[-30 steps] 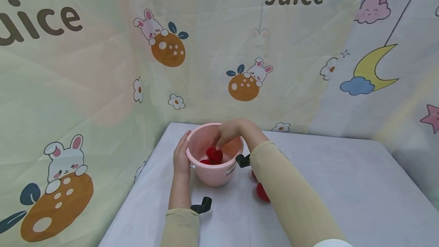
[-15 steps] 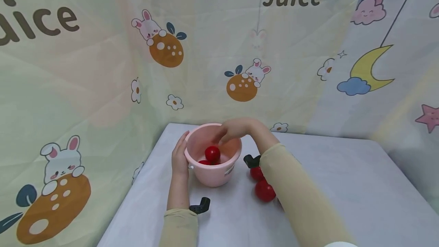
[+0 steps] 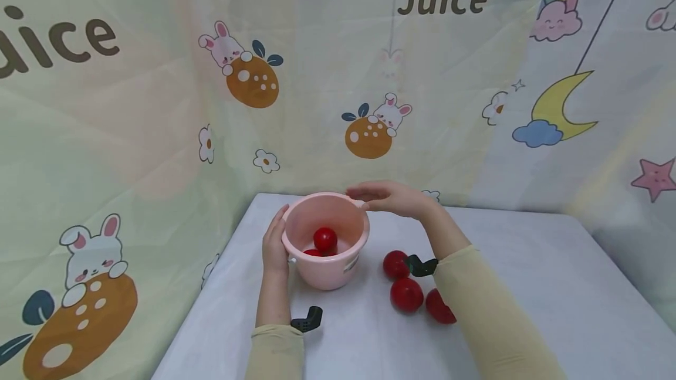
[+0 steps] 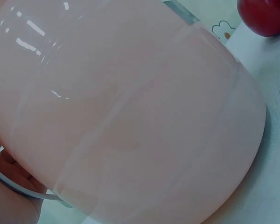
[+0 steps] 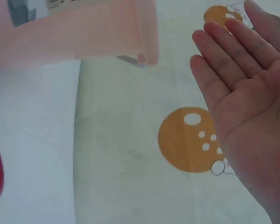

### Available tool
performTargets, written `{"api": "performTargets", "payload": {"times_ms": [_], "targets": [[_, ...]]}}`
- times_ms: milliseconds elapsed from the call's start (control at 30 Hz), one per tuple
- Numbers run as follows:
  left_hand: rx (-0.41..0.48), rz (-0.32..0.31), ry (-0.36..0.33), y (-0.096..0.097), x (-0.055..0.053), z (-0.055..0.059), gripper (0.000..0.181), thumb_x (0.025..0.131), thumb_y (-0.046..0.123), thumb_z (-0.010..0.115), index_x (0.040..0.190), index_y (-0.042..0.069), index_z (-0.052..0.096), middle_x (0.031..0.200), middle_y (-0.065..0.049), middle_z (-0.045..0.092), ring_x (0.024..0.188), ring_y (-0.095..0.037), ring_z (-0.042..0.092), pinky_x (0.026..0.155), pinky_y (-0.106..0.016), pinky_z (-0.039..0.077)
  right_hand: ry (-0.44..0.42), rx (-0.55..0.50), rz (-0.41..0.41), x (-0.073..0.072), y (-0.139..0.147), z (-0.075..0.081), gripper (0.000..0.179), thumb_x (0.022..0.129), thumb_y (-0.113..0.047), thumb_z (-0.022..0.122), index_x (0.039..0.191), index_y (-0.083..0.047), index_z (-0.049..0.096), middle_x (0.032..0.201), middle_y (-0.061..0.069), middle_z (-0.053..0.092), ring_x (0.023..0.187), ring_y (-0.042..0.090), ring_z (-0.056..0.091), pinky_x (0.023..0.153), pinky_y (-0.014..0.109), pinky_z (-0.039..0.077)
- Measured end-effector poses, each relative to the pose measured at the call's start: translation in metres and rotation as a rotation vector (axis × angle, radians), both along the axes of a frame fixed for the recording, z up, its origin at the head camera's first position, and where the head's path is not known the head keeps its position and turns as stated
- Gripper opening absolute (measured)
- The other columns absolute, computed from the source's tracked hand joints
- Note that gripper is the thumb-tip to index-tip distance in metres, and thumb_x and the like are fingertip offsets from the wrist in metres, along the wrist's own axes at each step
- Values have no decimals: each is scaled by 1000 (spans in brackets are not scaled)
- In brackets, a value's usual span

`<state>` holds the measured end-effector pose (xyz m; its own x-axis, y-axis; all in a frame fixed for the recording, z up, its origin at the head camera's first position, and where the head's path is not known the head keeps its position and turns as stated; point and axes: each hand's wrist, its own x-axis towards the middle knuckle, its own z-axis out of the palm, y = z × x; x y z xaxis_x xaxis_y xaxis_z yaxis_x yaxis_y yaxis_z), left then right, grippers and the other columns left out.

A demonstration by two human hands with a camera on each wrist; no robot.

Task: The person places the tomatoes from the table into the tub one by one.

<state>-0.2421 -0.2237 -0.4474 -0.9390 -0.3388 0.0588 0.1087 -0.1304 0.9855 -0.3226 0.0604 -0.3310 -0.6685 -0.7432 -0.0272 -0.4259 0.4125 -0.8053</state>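
A pink plastic bucket (image 3: 324,271) stands upright on the white table. Inside lies a round, shiny red fruit (image 3: 325,240), with more red (image 3: 313,253) showing below it. My left hand (image 3: 276,250) rests along the bucket's left side, fingers extended up to the rim. In the left wrist view, the bucket's handle (image 4: 18,188) curves past that hand. My right hand (image 3: 393,198) is over the far right rim, holding nothing. Its fingers are straight and the palm shows in the right wrist view. Beside the bucket are three more red fruits (image 3: 406,295), one partly behind the right sleeve.
The white table (image 3: 528,286) extends to the right of the fruits. Behind and to the left hangs a printed cloth (image 3: 317,75) with rabbits and oranges, close to the table's far edge. A black wrist camera part (image 3: 421,265) sticks out from the right sleeve.
My right hand has let go of a red fruit inside the bucket and moved up and right to the rim, fingers straightened. More fruits on the table are uncovered. The left hand stays at the bucket.
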Motion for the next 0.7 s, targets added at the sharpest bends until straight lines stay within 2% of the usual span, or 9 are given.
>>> {"api": "performTargets", "payload": {"times_ms": [133,267,500,700], "targets": [[-4,2,1,0,0,1,34,101,45,45,134,48,54,142,21,51,136,-9,43,110,-47,44,-4,-78,-39,4,15,-9,54,94,-35,64,145,-28,49,148,-1,52,140,22,46,108,52,45],[-1,1,6,1,1,2,35,102,43,44,135,47,54,143,20,51,137,-9,43,111,-47,43,9,-114,-68,9,29,-16,55,94,-37,65,145,-29,48,147,-6,52,140,21,46,108,51,45],[20,-5,0,0,1,1,35,100,47,47,134,48,54,143,20,51,137,-10,42,111,-48,43,6,-166,-94,19,52,-26,52,95,-34,64,145,-28,49,149,-1,51,142,27,44,109,53,44],[16,-11,5,0,0,-1,35,101,48,46,134,47,54,142,20,51,136,-10,42,111,-47,43,7,-191,-106,31,77,-36,50,97,-30,62,145,-27,49,151,3,49,143,26,42,110,52,43]]}}
